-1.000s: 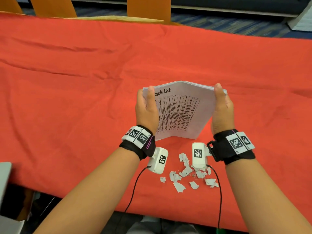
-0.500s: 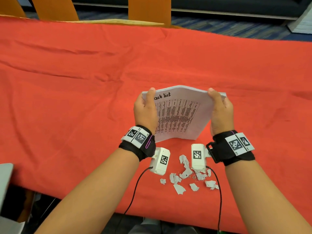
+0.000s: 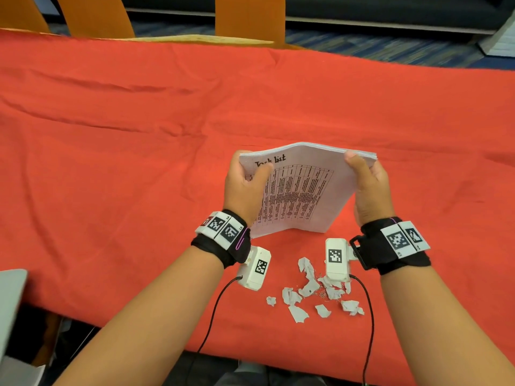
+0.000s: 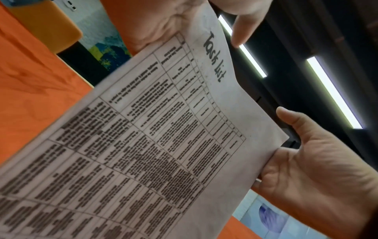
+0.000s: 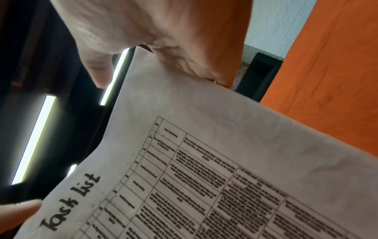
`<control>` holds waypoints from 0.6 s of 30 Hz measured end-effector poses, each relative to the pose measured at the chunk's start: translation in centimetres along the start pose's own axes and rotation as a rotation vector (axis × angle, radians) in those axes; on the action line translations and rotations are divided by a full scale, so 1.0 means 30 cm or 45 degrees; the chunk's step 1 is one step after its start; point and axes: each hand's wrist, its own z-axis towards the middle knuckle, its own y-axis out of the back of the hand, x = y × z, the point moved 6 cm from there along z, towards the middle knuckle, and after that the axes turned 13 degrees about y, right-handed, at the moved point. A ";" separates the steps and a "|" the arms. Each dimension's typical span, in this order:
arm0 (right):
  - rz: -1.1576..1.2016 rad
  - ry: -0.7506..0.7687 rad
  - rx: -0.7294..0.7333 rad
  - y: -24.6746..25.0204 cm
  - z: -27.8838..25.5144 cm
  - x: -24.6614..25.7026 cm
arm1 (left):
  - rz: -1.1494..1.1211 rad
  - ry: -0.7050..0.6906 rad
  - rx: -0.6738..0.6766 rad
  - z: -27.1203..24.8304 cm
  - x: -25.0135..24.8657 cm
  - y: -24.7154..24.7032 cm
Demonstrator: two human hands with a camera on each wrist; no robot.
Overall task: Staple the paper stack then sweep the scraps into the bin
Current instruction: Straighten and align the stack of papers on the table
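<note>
**Paper stack held upright between both hands**

The paper stack [image 3: 303, 190] stood on its lower edge on the red cloth [image 3: 139, 162] covering the surface, near the surface's near edge and roughly midway along it. Its front sheet faced the person and carried the heading "Task list" above a printed table. The top of the stack bowed upward in the middle.

The left hand [image 3: 245, 188] grasped the stack's left edge, thumb laid across the front sheet just under the heading and fingers curled behind. The right hand [image 3: 367, 188] grasped the right edge, thumb on the front near the upper right corner and fingers behind the pages. In the left wrist view the right hand [image 4: 319, 169] showed with its thumb along the page margin; in the right wrist view the left hand's thumb [image 5: 18, 211] touched the paper beside the heading.

The scraps [image 3: 309, 291], torn white pieces, lay scattered on the cloth between the stack and the near edge, just under the 2 wrist cameras. A few small loose staples [image 3: 323, 293] lay among them.

Both wrists wore black bands with square printed markers. Orange chair backs [image 3: 248, 18] stood beyond the far edge of the surface. A grey object [image 3: 11, 302] sat at the near left corner; what it was could not be told.
</note>
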 end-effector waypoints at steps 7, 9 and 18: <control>-0.059 0.081 0.014 0.003 0.008 -0.010 | 0.044 -0.023 0.039 0.008 0.017 -0.012; -0.045 0.095 -0.016 0.005 0.011 -0.008 | 0.046 -0.062 0.033 0.011 0.014 -0.009; -0.122 0.003 -0.076 0.042 0.014 -0.056 | -0.027 -0.063 0.113 0.013 0.035 0.001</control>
